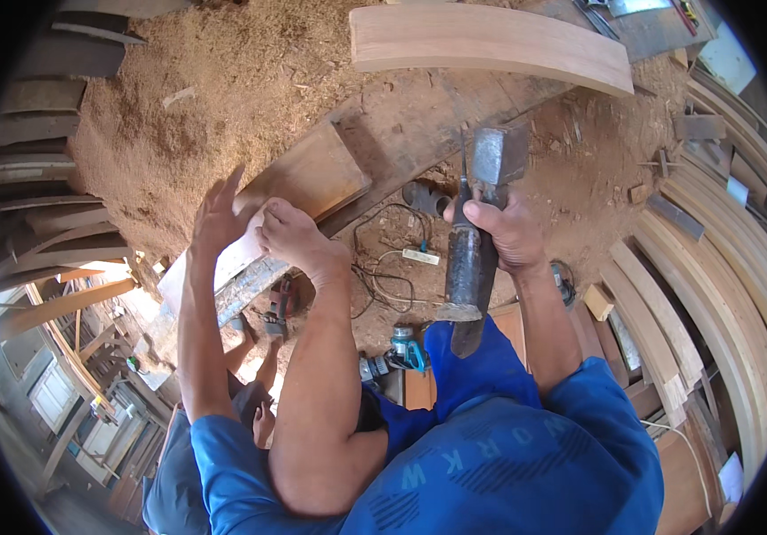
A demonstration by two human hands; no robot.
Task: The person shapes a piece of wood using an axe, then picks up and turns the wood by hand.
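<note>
a hammer [501, 153] and a chisel [464, 260] are gripped together in the right hand [510, 227], both held upright beyond the knees. the left hand [218, 212] is held open, fingers spread, beside a bare foot [292, 234]; whether wood is touched by it cannot be told. beneath the foot is set a wooden board [328, 174], its long axis slanted from lower left to upper right, left of the tools and nearer the left hand. beyond, a curved timber [490, 40] is seen.
</note>
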